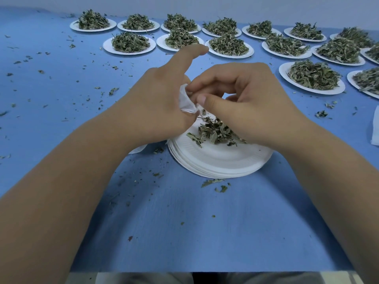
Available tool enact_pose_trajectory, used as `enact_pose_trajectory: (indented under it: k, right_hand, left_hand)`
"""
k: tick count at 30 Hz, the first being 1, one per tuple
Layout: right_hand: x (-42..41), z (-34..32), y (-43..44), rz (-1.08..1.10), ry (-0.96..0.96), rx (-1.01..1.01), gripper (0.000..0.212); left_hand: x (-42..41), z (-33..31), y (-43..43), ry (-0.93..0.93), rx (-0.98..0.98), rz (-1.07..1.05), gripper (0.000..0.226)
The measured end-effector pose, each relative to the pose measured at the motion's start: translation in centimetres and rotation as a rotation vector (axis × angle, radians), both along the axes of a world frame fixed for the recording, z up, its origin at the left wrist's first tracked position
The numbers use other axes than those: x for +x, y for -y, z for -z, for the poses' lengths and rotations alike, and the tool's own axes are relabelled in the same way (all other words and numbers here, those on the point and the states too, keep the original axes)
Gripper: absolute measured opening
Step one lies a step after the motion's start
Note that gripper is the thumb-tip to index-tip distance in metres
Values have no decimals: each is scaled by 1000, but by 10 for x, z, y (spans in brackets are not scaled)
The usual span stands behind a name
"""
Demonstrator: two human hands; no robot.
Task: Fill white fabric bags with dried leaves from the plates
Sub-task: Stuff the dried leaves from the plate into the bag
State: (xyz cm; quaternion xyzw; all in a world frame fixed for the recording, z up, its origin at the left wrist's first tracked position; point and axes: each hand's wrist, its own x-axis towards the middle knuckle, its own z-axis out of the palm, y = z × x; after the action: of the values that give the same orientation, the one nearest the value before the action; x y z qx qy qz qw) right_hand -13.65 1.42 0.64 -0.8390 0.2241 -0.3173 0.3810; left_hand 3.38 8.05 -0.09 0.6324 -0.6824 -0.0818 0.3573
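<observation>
A stack of white paper plates (217, 160) lies in front of me on the blue table, with a small pile of dried leaves (217, 132) on the top plate. Over the plate's far edge my left hand (162, 103) holds a small white fabric bag (185, 100), its index finger pointing away. My right hand (242, 95) has its fingertips and thumb at the bag's edge, pinching the fabric. Most of the bag is hidden behind my hands.
Several white plates heaped with dried leaves (129, 43) stand in rows across the back and right of the table. Leaf crumbs lie scattered over the blue cloth (61, 83). White fabric (375, 128) shows at the right edge, another white piece (137, 149) under my left wrist.
</observation>
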Motion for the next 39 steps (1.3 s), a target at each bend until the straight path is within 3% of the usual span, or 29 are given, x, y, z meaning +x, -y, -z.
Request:
enact_pose_trajectory:
  k: [5,14,19,22,27,32,36,39]
  right_hand:
    - [-4,-3,2,47,54,-7,33]
    - [-2,1,-5,-60,-83,-44,45]
    - [-1,-2,-4,47,42,-69,36]
    - [1,-1,-7,22,-80,-165,29]
    - [10,-4,-6,-87,-249,-93,17]
    - [21,-10,1,6,-185,-174,18]
    - [38,-24,11,120,-10,-148,16]
    - [49,-38,15,159,73,-155,17]
  left_hand:
    - [2,-1,0,-11,-4,-5,82]
    - [2,0,1,14,-29,12,79]
    - [6,-2,-1,-33,-22,-5,81]
    - [5,-2,-1,-61,-32,14,81]
    - [9,0,2,-74,-29,-11,83]
    - [14,0,3,-142,-51,-31,78]
    - [30,-5,7,-220,4,-157,82]
    - [37,-3,9,-339,54,-197,63]
